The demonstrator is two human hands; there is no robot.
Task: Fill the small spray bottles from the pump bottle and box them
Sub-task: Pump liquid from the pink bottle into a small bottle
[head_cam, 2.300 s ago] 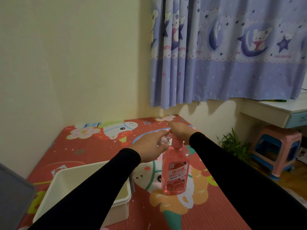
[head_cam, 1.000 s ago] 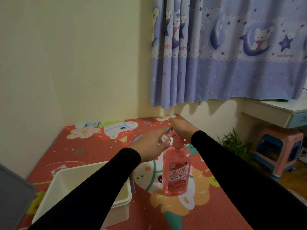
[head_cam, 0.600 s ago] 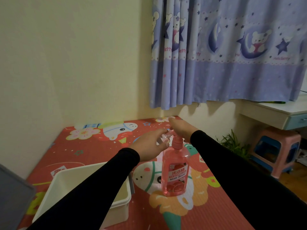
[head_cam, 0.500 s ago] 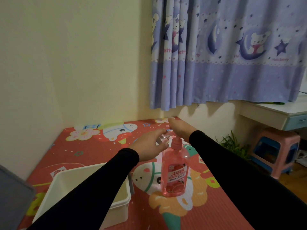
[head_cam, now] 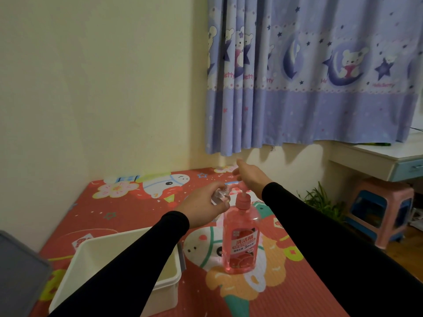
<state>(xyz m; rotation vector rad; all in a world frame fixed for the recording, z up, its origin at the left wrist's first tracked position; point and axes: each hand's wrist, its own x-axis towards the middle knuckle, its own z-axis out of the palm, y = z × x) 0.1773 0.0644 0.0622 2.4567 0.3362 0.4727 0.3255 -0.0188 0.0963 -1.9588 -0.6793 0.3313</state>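
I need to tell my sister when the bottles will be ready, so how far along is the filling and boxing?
Done: nothing visibly; no filled bottle shows in the white box, though its inside is partly hidden. In hand: the left hand holds a small clear spray bottle at the pump bottle spout, the right hand over the pump head. Left: finishing this fill and boxing it.

Red cartoon-print mat point(head_cam: 142, 216), pink pump bottle point(head_cam: 240, 241) upright, white box point(head_cam: 170, 282) beside it

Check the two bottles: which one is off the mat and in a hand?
The small clear spray bottle, gripped in the left hand beside the pump spout. The pink pump bottle stands upright on the mat, with the right hand over its pump.
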